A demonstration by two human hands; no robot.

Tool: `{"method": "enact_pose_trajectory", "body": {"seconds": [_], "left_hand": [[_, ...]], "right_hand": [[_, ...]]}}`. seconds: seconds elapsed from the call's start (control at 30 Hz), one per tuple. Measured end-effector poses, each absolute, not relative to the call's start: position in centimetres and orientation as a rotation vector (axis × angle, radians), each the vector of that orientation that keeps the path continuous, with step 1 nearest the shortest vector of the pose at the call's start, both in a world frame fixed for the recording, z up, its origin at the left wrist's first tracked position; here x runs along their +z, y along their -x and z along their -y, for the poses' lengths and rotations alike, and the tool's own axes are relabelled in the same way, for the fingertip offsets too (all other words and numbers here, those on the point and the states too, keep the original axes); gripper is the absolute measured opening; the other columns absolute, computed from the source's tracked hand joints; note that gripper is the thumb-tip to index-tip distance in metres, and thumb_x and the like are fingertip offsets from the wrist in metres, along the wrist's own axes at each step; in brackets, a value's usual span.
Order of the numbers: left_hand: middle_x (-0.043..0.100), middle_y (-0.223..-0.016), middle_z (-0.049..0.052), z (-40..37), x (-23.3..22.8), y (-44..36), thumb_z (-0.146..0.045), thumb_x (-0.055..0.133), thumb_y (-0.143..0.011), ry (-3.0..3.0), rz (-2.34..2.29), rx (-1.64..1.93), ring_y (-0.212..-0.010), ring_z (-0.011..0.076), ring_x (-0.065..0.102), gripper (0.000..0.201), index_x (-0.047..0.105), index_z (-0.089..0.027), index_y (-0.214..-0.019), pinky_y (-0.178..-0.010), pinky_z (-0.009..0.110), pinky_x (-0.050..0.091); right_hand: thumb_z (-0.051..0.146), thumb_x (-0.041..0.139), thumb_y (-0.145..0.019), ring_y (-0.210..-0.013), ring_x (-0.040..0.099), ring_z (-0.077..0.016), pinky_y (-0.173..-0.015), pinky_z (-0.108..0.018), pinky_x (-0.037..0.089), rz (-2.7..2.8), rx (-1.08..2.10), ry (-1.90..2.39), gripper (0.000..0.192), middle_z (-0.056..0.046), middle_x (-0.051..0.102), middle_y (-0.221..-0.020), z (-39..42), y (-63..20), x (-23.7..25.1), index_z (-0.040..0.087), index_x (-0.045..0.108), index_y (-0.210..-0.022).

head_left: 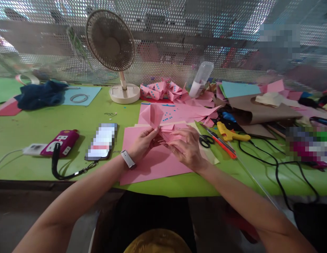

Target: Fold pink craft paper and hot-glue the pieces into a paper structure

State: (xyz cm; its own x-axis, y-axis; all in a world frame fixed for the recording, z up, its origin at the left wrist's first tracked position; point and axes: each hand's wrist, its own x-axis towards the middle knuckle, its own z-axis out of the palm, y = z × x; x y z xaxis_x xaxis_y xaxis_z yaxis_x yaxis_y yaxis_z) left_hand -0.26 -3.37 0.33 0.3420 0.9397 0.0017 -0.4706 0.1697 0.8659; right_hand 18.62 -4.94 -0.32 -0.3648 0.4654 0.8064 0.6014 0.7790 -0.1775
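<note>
Just hands [166, 146] (both) on folded paper [163, 127]

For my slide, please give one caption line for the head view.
Both hands, left and right, fold pink paper on a green table.

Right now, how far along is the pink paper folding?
Done: a heap of folded pink pieces with blue dots sits by the white desk fan. In hand: left hand and right hand pinch one half-folded pink paper piece. Left: flat pink sheets lie unfolded beneath.
</note>
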Motion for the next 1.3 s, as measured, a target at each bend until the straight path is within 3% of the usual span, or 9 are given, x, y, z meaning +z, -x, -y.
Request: {"method": "enact_pose_trajectory", "body": {"seconds": [0.13, 0.2, 0.53, 0.83, 1.03, 1.3], "left_hand": [[0.067, -0.074, 0.001, 3.5, 0.1, 0.1, -0.037, 0.075, -0.078, -0.899, -0.614, 1.094, -0.064, 0.0100, 0.063, 0.026, 0.066, -0.014, -0.083, -0.070, 0.026, 0.055], [0.069, -0.077, 0.001, 3.5, 0.0, 0.1, -0.036, 0.077, -0.077, -0.870, -0.604, 1.091, -0.067, 0.0107, 0.065, 0.026, 0.067, -0.014, -0.085, -0.074, 0.027, 0.055], [0.074, -0.082, 0.005, 3.4, -0.1, 0.0, -0.038, 0.077, -0.076, -0.842, -0.588, 1.032, -0.078, 0.0173, 0.070, 0.027, 0.068, -0.014, -0.083, -0.088, 0.038, 0.054], [0.074, -0.082, 0.006, 3.3, -0.6, 0.0, -0.038, 0.077, -0.077, -0.876, -0.574, 1.028, -0.077, 0.0157, 0.070, 0.027, 0.070, -0.013, -0.086, -0.082, 0.031, 0.055], [0.073, -0.087, 0.006, 3.3, -0.6, 0.1, -0.022, 0.082, -0.071, -0.968, -0.562, 1.005, -0.081, 0.0148, 0.070, 0.019, 0.069, -0.012, -0.082, -0.083, 0.028, 0.055], [0.073, -0.083, 0.004, 3.4, -0.4, -0.1, -0.025, 0.082, -0.072, -0.970, -0.526, 1.015, -0.079, 0.0141, 0.069, 0.018, 0.071, -0.013, -0.080, -0.083, 0.028, 0.055]], "right_hand": [[0.033, 0.065, -0.087, -0.133, 0.041, -0.0290, -0.111, -0.050, 0.035, 2.005, -0.210, 0.851, 0.012, -0.002, 0.052, -0.139, 5.1, -18.4, -0.2, 0.026, 0.068, -0.078], [0.031, 0.063, -0.088, -0.136, 0.038, -0.0295, -0.111, -0.051, 0.034, 2.005, -0.179, 0.860, 0.015, -0.002, 0.048, -0.144, 4.9, -18.3, -0.1, 0.024, 0.067, -0.076], [0.027, 0.063, -0.086, -0.124, 0.051, -0.0274, -0.106, -0.050, 0.041, 2.008, 0.088, 0.853, 0.017, -0.010, 0.057, -0.133, 3.9, -18.5, -0.3, 0.021, 0.064, -0.070], [0.031, 0.064, -0.087, -0.119, 0.054, -0.0267, -0.101, -0.047, 0.045, 1.975, 0.190, 0.886, 0.018, -0.012, 0.059, -0.127, 3.9, -18.5, -0.4, 0.021, 0.066, -0.072], [0.027, 0.065, -0.085, -0.119, 0.054, -0.0272, -0.100, -0.049, 0.045, 1.987, 0.204, 0.894, 0.013, -0.011, 0.059, -0.126, 3.9, -18.6, -0.5, 0.022, 0.065, -0.073], [0.028, 0.066, -0.085, -0.118, 0.054, -0.0261, -0.099, -0.047, 0.046, 1.981, 0.220, 0.892, 0.012, -0.009, 0.059, -0.126, 3.8, -18.6, -0.6, 0.023, 0.066, -0.074]]}}
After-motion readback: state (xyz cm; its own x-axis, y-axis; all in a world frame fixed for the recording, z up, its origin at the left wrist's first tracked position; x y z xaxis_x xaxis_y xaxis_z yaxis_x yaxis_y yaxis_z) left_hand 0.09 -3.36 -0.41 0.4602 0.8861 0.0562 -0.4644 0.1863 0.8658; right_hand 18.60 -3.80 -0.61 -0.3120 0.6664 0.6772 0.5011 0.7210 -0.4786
